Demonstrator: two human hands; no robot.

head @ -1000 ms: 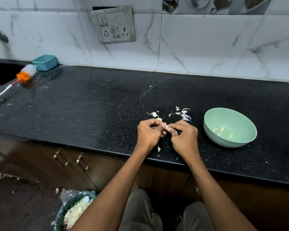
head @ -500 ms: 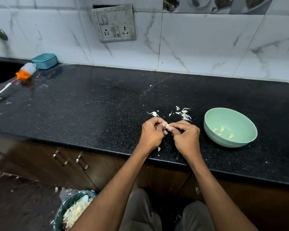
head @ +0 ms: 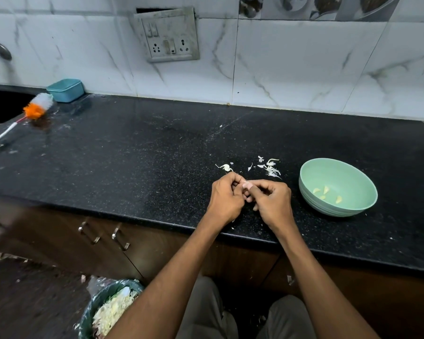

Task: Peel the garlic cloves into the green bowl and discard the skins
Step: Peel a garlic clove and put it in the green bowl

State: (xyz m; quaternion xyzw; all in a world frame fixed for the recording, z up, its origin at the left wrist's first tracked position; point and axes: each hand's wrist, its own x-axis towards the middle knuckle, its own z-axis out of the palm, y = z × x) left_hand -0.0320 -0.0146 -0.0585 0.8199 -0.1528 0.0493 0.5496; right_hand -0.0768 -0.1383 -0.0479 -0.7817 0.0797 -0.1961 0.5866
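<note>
A small pale garlic clove sits between my two hands just above the black counter, mostly hidden by fingers. My left hand and my right hand both pinch it with curled fingers. The green bowl stands to the right of my right hand, a short gap away, with several peeled cloves in its bottom. Loose white garlic skins lie scattered on the counter just behind my hands.
A bin holding pale scraps stands on the floor at lower left, under the counter edge. A bottle brush and a teal box sit at the far left, by the dark sink. A switch plate hangs on the tiled wall.
Both hands stay together on the clove, with only small finger shifts. The bowl and the skins have not moved.
</note>
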